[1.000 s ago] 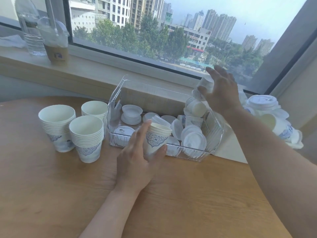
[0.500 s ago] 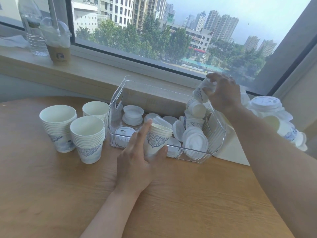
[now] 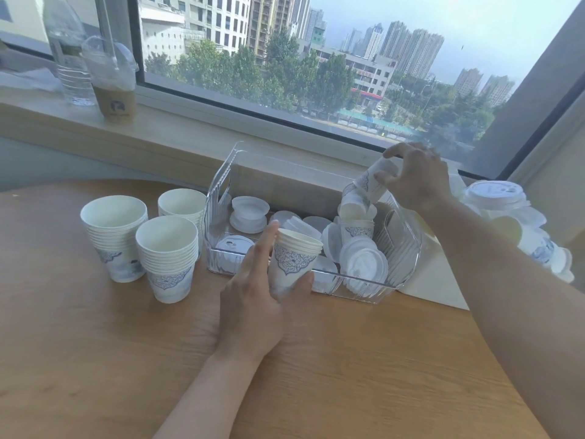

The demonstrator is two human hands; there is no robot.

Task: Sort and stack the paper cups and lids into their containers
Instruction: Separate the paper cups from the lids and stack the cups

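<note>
While the left hand [image 3: 253,299] wraps a short nested stack of patterned cups [image 3: 292,263] upright on the wooden surface [image 3: 95,359], just in front of the clear bin [image 3: 399,258], the right hand [image 3: 414,179] pinches a tilted paper cup [image 3: 373,182] above the bin's far right corner. Loose white lids [image 3: 364,264] and a few cups lie jumbled inside the bin. Three taller cup stacks [image 3: 166,258] stand left of it. More lidded cups [image 3: 493,198] are heaped beyond the right arm.

Bright hazy daylight enters through the window [image 3: 316,58], casting soft shadows on the table [image 3: 95,359]. Wide-angle bending shows at the edges; detail stays slightly soft.
</note>
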